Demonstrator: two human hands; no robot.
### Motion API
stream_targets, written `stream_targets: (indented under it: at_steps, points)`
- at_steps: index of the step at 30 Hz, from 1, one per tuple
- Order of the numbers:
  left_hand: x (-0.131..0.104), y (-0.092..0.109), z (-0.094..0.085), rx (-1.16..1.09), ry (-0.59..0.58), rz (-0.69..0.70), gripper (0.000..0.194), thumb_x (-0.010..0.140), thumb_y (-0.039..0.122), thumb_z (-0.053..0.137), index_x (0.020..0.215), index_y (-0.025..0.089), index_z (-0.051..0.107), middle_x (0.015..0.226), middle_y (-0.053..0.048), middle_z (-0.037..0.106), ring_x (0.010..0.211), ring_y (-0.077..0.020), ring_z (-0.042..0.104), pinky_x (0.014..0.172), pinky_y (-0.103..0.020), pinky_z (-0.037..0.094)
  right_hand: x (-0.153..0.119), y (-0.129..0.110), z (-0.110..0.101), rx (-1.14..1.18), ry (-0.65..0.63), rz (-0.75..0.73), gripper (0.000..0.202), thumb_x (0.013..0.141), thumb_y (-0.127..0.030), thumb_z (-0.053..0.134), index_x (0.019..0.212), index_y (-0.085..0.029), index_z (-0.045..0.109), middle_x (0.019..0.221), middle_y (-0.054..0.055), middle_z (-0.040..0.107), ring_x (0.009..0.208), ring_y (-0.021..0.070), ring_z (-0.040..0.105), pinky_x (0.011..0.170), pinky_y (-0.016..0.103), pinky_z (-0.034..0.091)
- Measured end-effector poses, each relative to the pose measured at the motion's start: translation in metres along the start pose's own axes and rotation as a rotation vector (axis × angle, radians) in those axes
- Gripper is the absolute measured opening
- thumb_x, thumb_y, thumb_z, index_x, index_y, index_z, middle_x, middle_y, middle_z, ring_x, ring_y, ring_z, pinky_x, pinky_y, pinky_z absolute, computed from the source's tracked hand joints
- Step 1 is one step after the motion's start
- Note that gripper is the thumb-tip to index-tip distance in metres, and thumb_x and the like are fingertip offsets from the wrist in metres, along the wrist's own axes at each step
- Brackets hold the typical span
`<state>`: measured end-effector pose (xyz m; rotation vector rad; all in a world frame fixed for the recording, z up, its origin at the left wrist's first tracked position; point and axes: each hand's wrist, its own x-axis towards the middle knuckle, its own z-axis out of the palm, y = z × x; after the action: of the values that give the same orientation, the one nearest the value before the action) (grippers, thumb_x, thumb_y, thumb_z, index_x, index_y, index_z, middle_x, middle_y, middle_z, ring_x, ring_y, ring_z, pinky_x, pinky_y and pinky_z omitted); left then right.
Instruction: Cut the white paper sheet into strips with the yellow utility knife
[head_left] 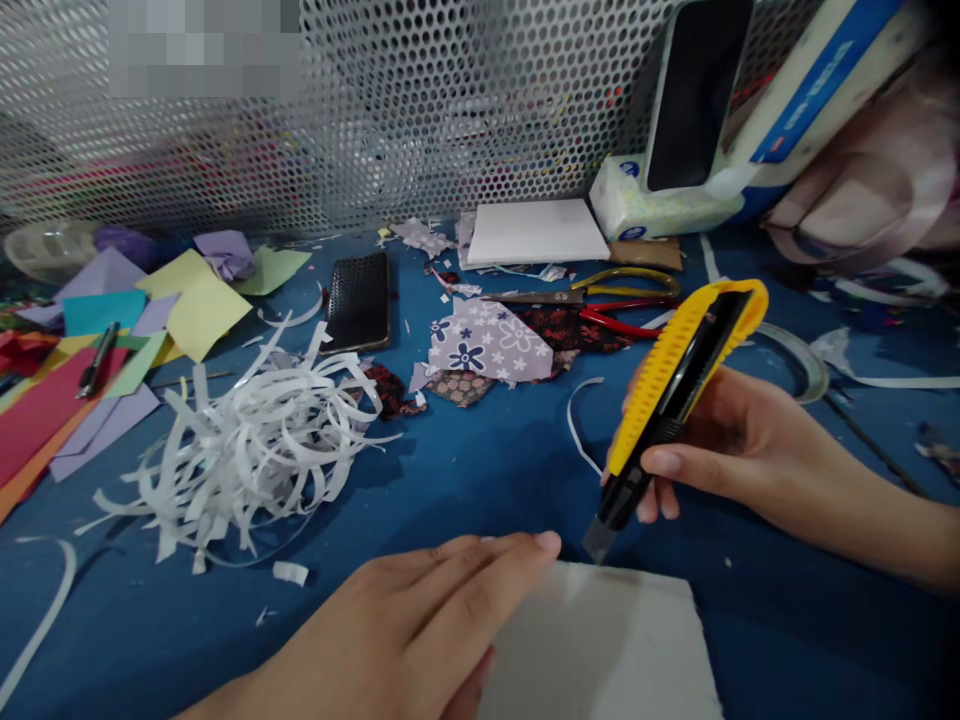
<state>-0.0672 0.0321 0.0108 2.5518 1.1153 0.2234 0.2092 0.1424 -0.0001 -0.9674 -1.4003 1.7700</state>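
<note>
A yellow and black box cutter is held in my right hand, with the thumb along its black side. Its blade is out and points down at the far edge of a white board; whether the tip touches the board I cannot tell. My left hand lies over the board's left side, fingers stretched out together toward that same far edge. Part of the left thumb is hidden under the hand, and the board's near end runs out of view.
A heap of white paper strips lies on the left, beside coloured papers and a pen. Behind are a phone, scissors, fabric scraps and a white block. Another phone leans on a tissue pack.
</note>
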Motion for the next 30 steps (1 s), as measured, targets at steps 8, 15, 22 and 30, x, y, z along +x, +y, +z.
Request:
stream_targets:
  at_steps: [8, 15, 22, 30]
  points:
    - [0.002, -0.004, -0.001, -0.046, 0.015, 0.034, 0.057, 0.112, 0.033, 0.024, 0.164, 0.03, 0.0, 0.149, 0.003, 0.059, 0.13, -0.0113, 0.062, 0.104, -0.022, 0.052, -0.001, 0.007, -0.005, -0.046, -0.033, -0.042, 0.025, 0.073, -0.02, 0.089, 0.082, -0.022, 0.066, 0.07, -0.001, 0.078, 0.048, 0.0161, 0.074, 0.044, 0.019, 0.063]
    - [0.002, 0.001, 0.001, -0.119, 0.016, 0.007, 0.062, 0.111, 0.031, 0.032, 0.165, 0.032, 0.002, 0.15, 0.0, 0.058, 0.131, -0.0162, 0.062, 0.106, -0.028, 0.053, -0.001, 0.007, -0.009, 0.011, -0.094, -0.001, 0.021, 0.07, -0.017, 0.091, 0.081, -0.02, 0.073, 0.068, 0.001, 0.077, 0.051, 0.0162, 0.074, 0.047, 0.017, 0.062]
    - [0.0, 0.001, -0.002, -0.098, 0.014, -0.007, 0.058, 0.112, 0.029, 0.027, 0.164, 0.032, 0.002, 0.152, 0.003, 0.056, 0.134, -0.0127, 0.059, 0.109, -0.024, 0.049, -0.002, 0.008, -0.01, 0.034, -0.138, -0.02, 0.02, 0.073, -0.013, 0.089, 0.084, -0.021, 0.075, 0.07, 0.0, 0.079, 0.054, 0.0144, 0.076, 0.05, 0.013, 0.061]
    - [0.0, 0.0, -0.001, -0.096, 0.008, 0.031, 0.057, 0.112, 0.029, 0.025, 0.165, 0.029, 0.002, 0.153, 0.001, 0.055, 0.135, -0.0127, 0.058, 0.108, -0.023, 0.05, -0.002, 0.007, -0.009, -0.028, -0.095, 0.01, 0.023, 0.073, -0.019, 0.09, 0.085, -0.019, 0.069, 0.075, 0.001, 0.078, 0.053, 0.0165, 0.075, 0.048, 0.018, 0.063]
